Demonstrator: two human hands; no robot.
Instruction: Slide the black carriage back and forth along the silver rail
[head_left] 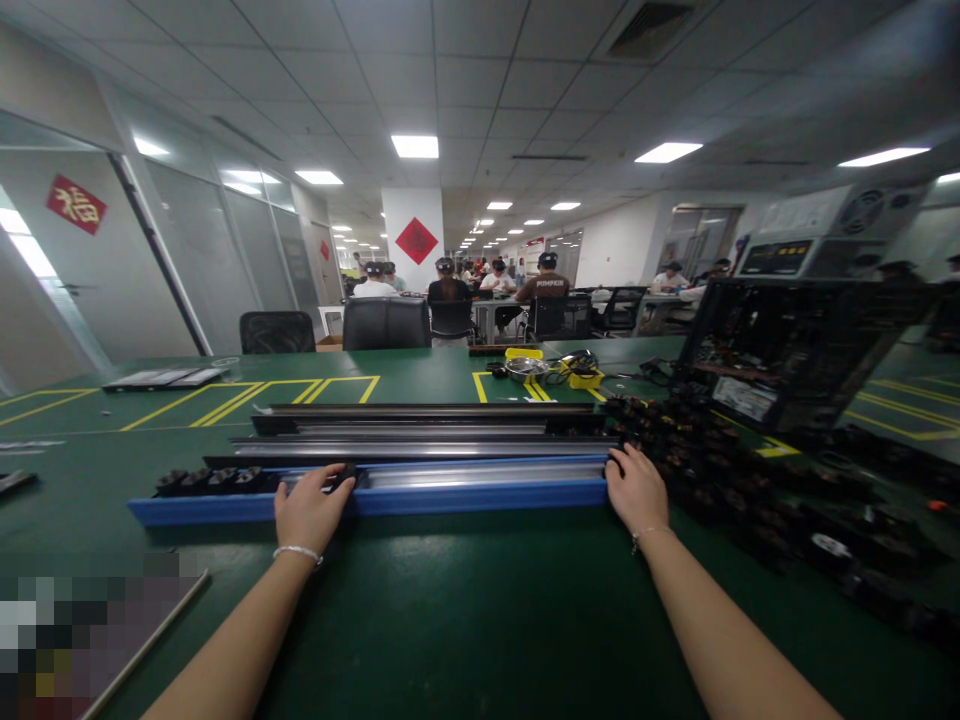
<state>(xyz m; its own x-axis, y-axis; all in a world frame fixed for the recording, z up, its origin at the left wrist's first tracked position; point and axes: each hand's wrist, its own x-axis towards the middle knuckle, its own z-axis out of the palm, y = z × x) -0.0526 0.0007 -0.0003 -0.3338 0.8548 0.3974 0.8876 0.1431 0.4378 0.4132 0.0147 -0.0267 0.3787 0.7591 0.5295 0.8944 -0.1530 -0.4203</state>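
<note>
A long blue channel with a shiny metal strip along its inside lies crosswise on the green table. Several small black parts sit in a row at its left end. My left hand is over the channel, its thumb and fingers closed around another small black part. At the channel's right end, my right hand has its fingers curled over the end, the fingertips partly hidden. Just behind lie black channels with similar metal strips, parallel to the blue one.
A heap of black parts spreads on the right, before an opened computer case. A metal bowl and cables sit farther back. Flat panels lie at back left, a pixelated object at front left. People sit beyond.
</note>
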